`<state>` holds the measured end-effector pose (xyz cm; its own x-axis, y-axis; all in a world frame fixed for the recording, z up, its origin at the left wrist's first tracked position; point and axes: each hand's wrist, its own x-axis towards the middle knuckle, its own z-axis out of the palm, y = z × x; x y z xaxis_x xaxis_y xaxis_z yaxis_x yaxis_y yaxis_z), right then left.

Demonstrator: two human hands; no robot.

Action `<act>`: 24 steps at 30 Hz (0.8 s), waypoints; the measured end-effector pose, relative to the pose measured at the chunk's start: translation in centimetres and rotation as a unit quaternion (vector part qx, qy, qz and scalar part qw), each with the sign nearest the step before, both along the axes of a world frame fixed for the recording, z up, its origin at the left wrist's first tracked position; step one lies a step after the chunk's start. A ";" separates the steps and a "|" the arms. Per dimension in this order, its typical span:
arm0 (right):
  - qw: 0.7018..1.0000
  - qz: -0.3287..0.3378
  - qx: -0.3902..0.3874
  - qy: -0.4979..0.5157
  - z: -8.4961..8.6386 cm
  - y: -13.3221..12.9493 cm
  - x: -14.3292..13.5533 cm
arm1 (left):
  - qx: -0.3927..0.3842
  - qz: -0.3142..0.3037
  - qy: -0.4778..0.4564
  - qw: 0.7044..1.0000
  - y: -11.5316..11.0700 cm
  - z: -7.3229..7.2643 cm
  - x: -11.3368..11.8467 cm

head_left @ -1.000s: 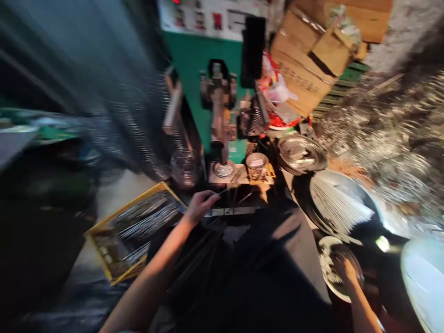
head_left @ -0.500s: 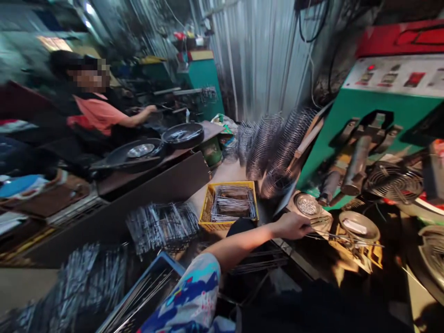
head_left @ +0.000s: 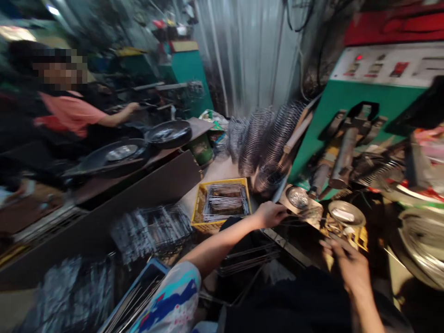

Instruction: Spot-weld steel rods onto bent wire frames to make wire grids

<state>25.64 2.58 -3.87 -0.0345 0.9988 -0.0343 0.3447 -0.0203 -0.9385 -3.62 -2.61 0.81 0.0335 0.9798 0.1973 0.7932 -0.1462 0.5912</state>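
Note:
My left hand (head_left: 270, 215) is closed in a grip beside the yellow crate, on a thin bent wire piece (head_left: 301, 215) that reaches out to the right and is blurred. My right hand (head_left: 350, 261) is at the lower right, its fingers stretched out and a little apart, just below a shallow round dish (head_left: 347, 213) with a white bar in it. I make out nothing in its fingers, though motion smears them. Left of that dish is a small round bowl (head_left: 298, 198) of shiny bits. Beneath the dish stands a small yellow fixture (head_left: 360, 238).
A green machine (head_left: 312, 134) with metal arms rises at right. The yellow crate (head_left: 196, 208) holds wire pieces. Coiled wire racks (head_left: 255, 136) lean by the wall. Wire bundles (head_left: 149, 231) and a blue bin (head_left: 152, 263) are at left. Another person (head_left: 69, 111) sits beyond a partition (head_left: 166, 180).
My right hand has come into view at the lower right. The view has shifted, so the surroundings sit further left. My left hand stays closed on the wire piece.

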 end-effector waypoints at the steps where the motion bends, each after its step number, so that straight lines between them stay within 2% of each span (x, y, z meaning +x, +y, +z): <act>1: 0.997 0.030 -0.044 0.060 0.1 -0.3 -1.5 | 0.000 -0.005 -0.013 1.000 -0.1 -0.1 -0.3; 2: 0.989 0.052 -0.079 0.115 0.1 -0.5 -2.7 | 0.001 -0.012 -0.026 1.000 -0.2 -0.2 -0.5; 4: 0.979 0.054 -0.112 0.159 -0.3 -0.5 -3.9 | 0.007 -0.023 -0.057 0.998 -0.2 -0.6 -0.9; 7: 0.974 0.042 -0.127 0.182 -1.3 -0.5 -3.9 | 0.008 -0.002 -0.107 0.994 0.0 -1.1 -1.2; 11: 0.943 0.084 -0.205 0.249 -2.0 -1.2 -3.4 | -0.012 0.009 -0.134 0.991 0.0 -1.6 -0.6; 13: 0.944 0.074 -0.208 0.245 -1.7 -1.5 -2.9 | -0.014 0.013 -0.133 0.991 -0.1 -1.7 -0.3; 15: 0.962 0.046 -0.174 0.207 -1.1 -1.5 -1.2 | -0.015 0.015 -0.128 0.992 -0.2 -1.8 -0.2; 17: 0.984 0.001 -0.114 0.138 -0.6 -1.7 2.3 | -0.024 0.015 -0.121 0.992 -0.2 -1.9 -0.4; 19: 0.996 -0.075 -0.043 0.029 -0.3 -2.5 7.5 | -0.035 0.019 -0.116 0.992 -0.3 -1.9 -0.7; 20: 0.992 -0.119 -0.004 -0.052 -0.4 -3.3 10.7 | -0.041 0.022 -0.115 0.992 -0.4 -2.0 -0.9; 22: 0.956 -0.206 0.012 -0.207 -1.1 -5.9 17.0 | -0.054 0.029 -0.116 0.991 -0.4 -2.1 -1.2; 24: 0.902 -0.253 -0.044 -0.347 -2.4 -9.4 22.5 | -0.065 0.031 -0.126 0.989 -0.3 -2.4 -1.1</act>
